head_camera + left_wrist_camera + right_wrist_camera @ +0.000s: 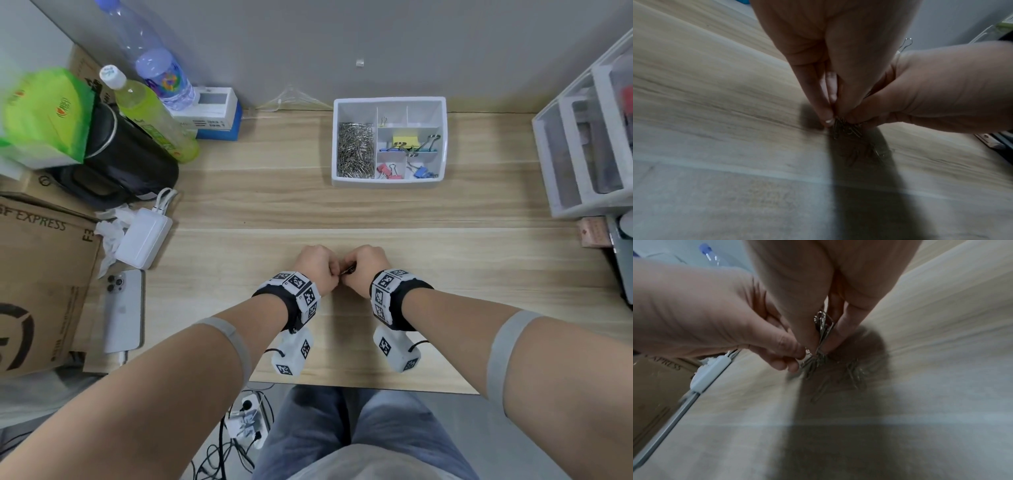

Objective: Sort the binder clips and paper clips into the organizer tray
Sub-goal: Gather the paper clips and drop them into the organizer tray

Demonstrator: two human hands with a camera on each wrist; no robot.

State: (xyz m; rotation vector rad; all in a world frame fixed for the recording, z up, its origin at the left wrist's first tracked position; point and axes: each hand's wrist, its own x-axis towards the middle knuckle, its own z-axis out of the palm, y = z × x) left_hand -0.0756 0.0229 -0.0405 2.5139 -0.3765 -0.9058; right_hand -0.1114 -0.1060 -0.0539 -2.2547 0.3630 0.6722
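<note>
My left hand (320, 267) and right hand (363, 265) meet knuckle to knuckle low over the middle of the wooden table. Both pinch one bunch of silver paper clips (347, 270) between curled fingers. In the left wrist view the left hand (830, 120) holds the paper clips (844, 128) at the table surface. In the right wrist view the right hand (824, 344) grips the paper clips (823, 326), and a few loose clips (856, 374) lie in its shadow. The white organizer tray (442, 137) stands further back, with a heap of paper clips (356, 150) on its left side and coloured binder clips (409, 144) in its right compartments.
On the left are bottles (150, 113), a black bag (126, 161), a cardboard box (44, 281), a white power bank (142, 236) and a phone (123, 308). White drawers (589, 144) stand at the right. The table's front edge (359, 389) runs just behind my wrists.
</note>
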